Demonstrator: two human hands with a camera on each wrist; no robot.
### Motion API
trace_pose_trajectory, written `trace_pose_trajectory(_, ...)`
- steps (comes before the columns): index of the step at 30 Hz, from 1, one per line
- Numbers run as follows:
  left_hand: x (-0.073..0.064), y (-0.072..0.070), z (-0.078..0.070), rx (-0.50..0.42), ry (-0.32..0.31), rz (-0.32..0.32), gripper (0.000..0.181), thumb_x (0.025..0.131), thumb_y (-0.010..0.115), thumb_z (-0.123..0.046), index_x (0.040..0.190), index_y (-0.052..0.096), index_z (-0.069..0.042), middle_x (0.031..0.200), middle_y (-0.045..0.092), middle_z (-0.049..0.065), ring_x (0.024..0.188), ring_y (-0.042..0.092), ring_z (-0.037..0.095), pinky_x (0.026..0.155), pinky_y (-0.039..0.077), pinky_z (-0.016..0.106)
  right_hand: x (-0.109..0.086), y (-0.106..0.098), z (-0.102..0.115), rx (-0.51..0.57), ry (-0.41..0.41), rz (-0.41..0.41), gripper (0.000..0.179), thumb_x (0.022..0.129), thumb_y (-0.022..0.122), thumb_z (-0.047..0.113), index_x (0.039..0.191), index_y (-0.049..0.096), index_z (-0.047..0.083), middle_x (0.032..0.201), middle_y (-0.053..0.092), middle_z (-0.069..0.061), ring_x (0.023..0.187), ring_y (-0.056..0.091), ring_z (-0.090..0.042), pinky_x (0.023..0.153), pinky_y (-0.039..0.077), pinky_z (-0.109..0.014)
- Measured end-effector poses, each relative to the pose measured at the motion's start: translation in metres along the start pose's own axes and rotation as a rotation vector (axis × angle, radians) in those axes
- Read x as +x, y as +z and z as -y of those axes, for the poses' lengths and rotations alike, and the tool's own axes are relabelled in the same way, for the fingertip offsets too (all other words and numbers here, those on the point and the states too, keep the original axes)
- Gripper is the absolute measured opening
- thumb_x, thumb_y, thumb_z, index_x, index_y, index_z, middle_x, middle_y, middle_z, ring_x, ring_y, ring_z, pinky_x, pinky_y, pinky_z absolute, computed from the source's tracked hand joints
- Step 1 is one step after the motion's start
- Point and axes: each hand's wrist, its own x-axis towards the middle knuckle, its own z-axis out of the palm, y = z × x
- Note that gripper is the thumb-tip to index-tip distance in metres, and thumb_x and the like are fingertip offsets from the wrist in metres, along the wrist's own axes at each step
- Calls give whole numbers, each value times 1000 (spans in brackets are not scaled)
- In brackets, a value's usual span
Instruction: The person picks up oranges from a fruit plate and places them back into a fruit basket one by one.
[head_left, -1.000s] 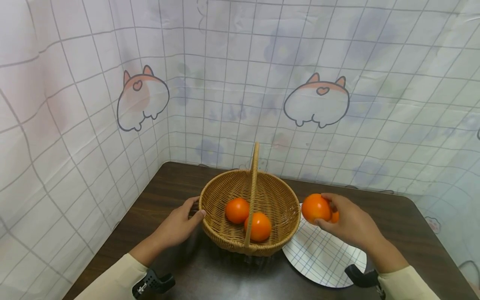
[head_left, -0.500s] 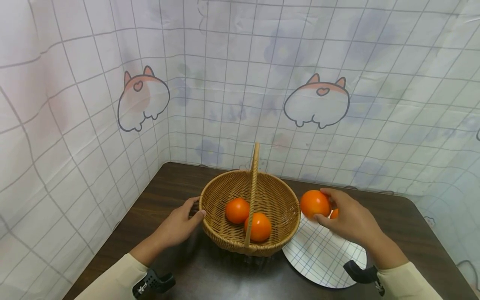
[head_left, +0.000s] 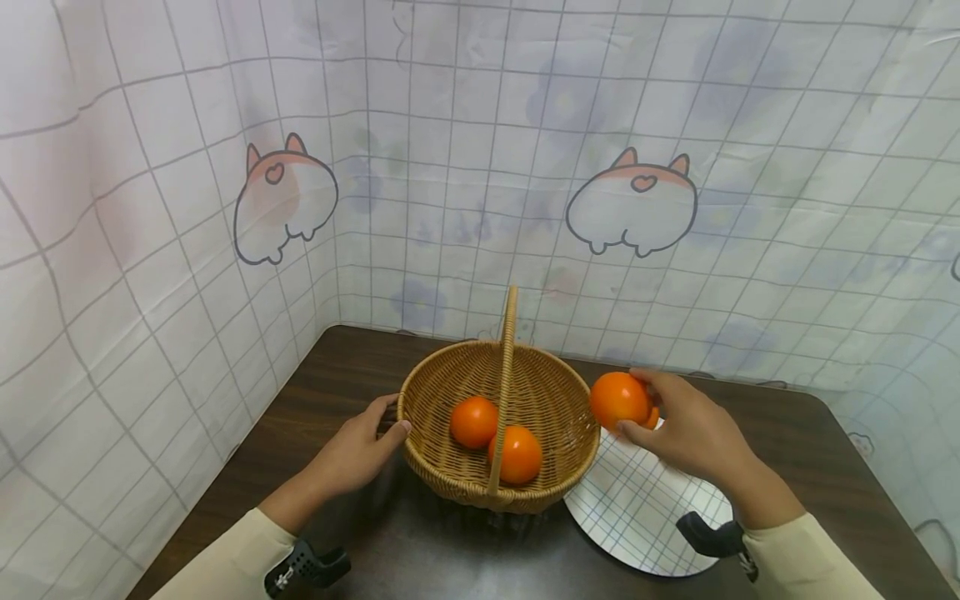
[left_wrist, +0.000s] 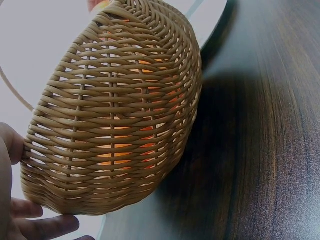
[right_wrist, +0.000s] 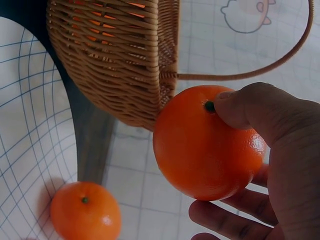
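Note:
My right hand (head_left: pixel 693 425) holds an orange (head_left: pixel 620 401) between thumb and fingers, raised over the plate beside the basket's right rim. In the right wrist view the thumb presses by the green stem end of this orange (right_wrist: pixel 205 145). My left hand (head_left: pixel 360 446) grips the left rim of the wicker basket (head_left: pixel 551 375), thumb at the edge. Inside the basket lie two more oranges, one (head_left: pixel 474 422) behind the handle and another (head_left: pixel 521 455) partly crossed by it. On the plate (head_left: pixel 637 508) sits a further orange (right_wrist: pixel 86 212), mostly hidden in the head view.
The basket's tall arched handle (head_left: pixel 508 358) stands upright across its middle. Under everything is a dark wood-grain table (head_left: pixel 420 550). A white grid-patterned curtain (head_left: pixel 450 167) hangs behind and at both sides.
My right hand has carried its orange slightly up and left, from above the plate toward the basket's right rim. The left hand and the basket stay where they were.

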Motion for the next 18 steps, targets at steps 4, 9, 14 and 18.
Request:
trace_pose_trajectory(4,0,0,0,1,-6,1,61,109,51,-38,157,33,-4,146,53,17,130,56,34,103,49,54,2,0,3,5,7,4,79,85,81,51,145,53,8,118,66,-10,95,63,-26,74,54,-48)
trace_pose_trajectory(9,0,0,-1,1,2,-1,62,109,51,-38,157,33,-3,145,54,18,130,55,35,102,49,54,5,0,6,13,-7,-1,79,84,81,53,144,53,10,117,67,-9,94,63,-25,73,53,-47)
trace_pose_trajectory(14,0,0,-1,4,3,-2,62,109,51,-39,157,33,-3,145,54,18,131,55,34,102,49,53,6,0,9,21,-12,-6,78,85,81,51,145,53,11,117,67,-8,95,64,-25,75,53,-48)
trace_pose_trajectory(18,0,-1,-1,5,12,-7,61,109,51,-38,156,34,-3,145,54,18,130,55,35,102,49,53,7,0,12,27,-23,-8,78,85,81,51,145,53,11,117,66,-9,95,63,-25,73,53,-48)
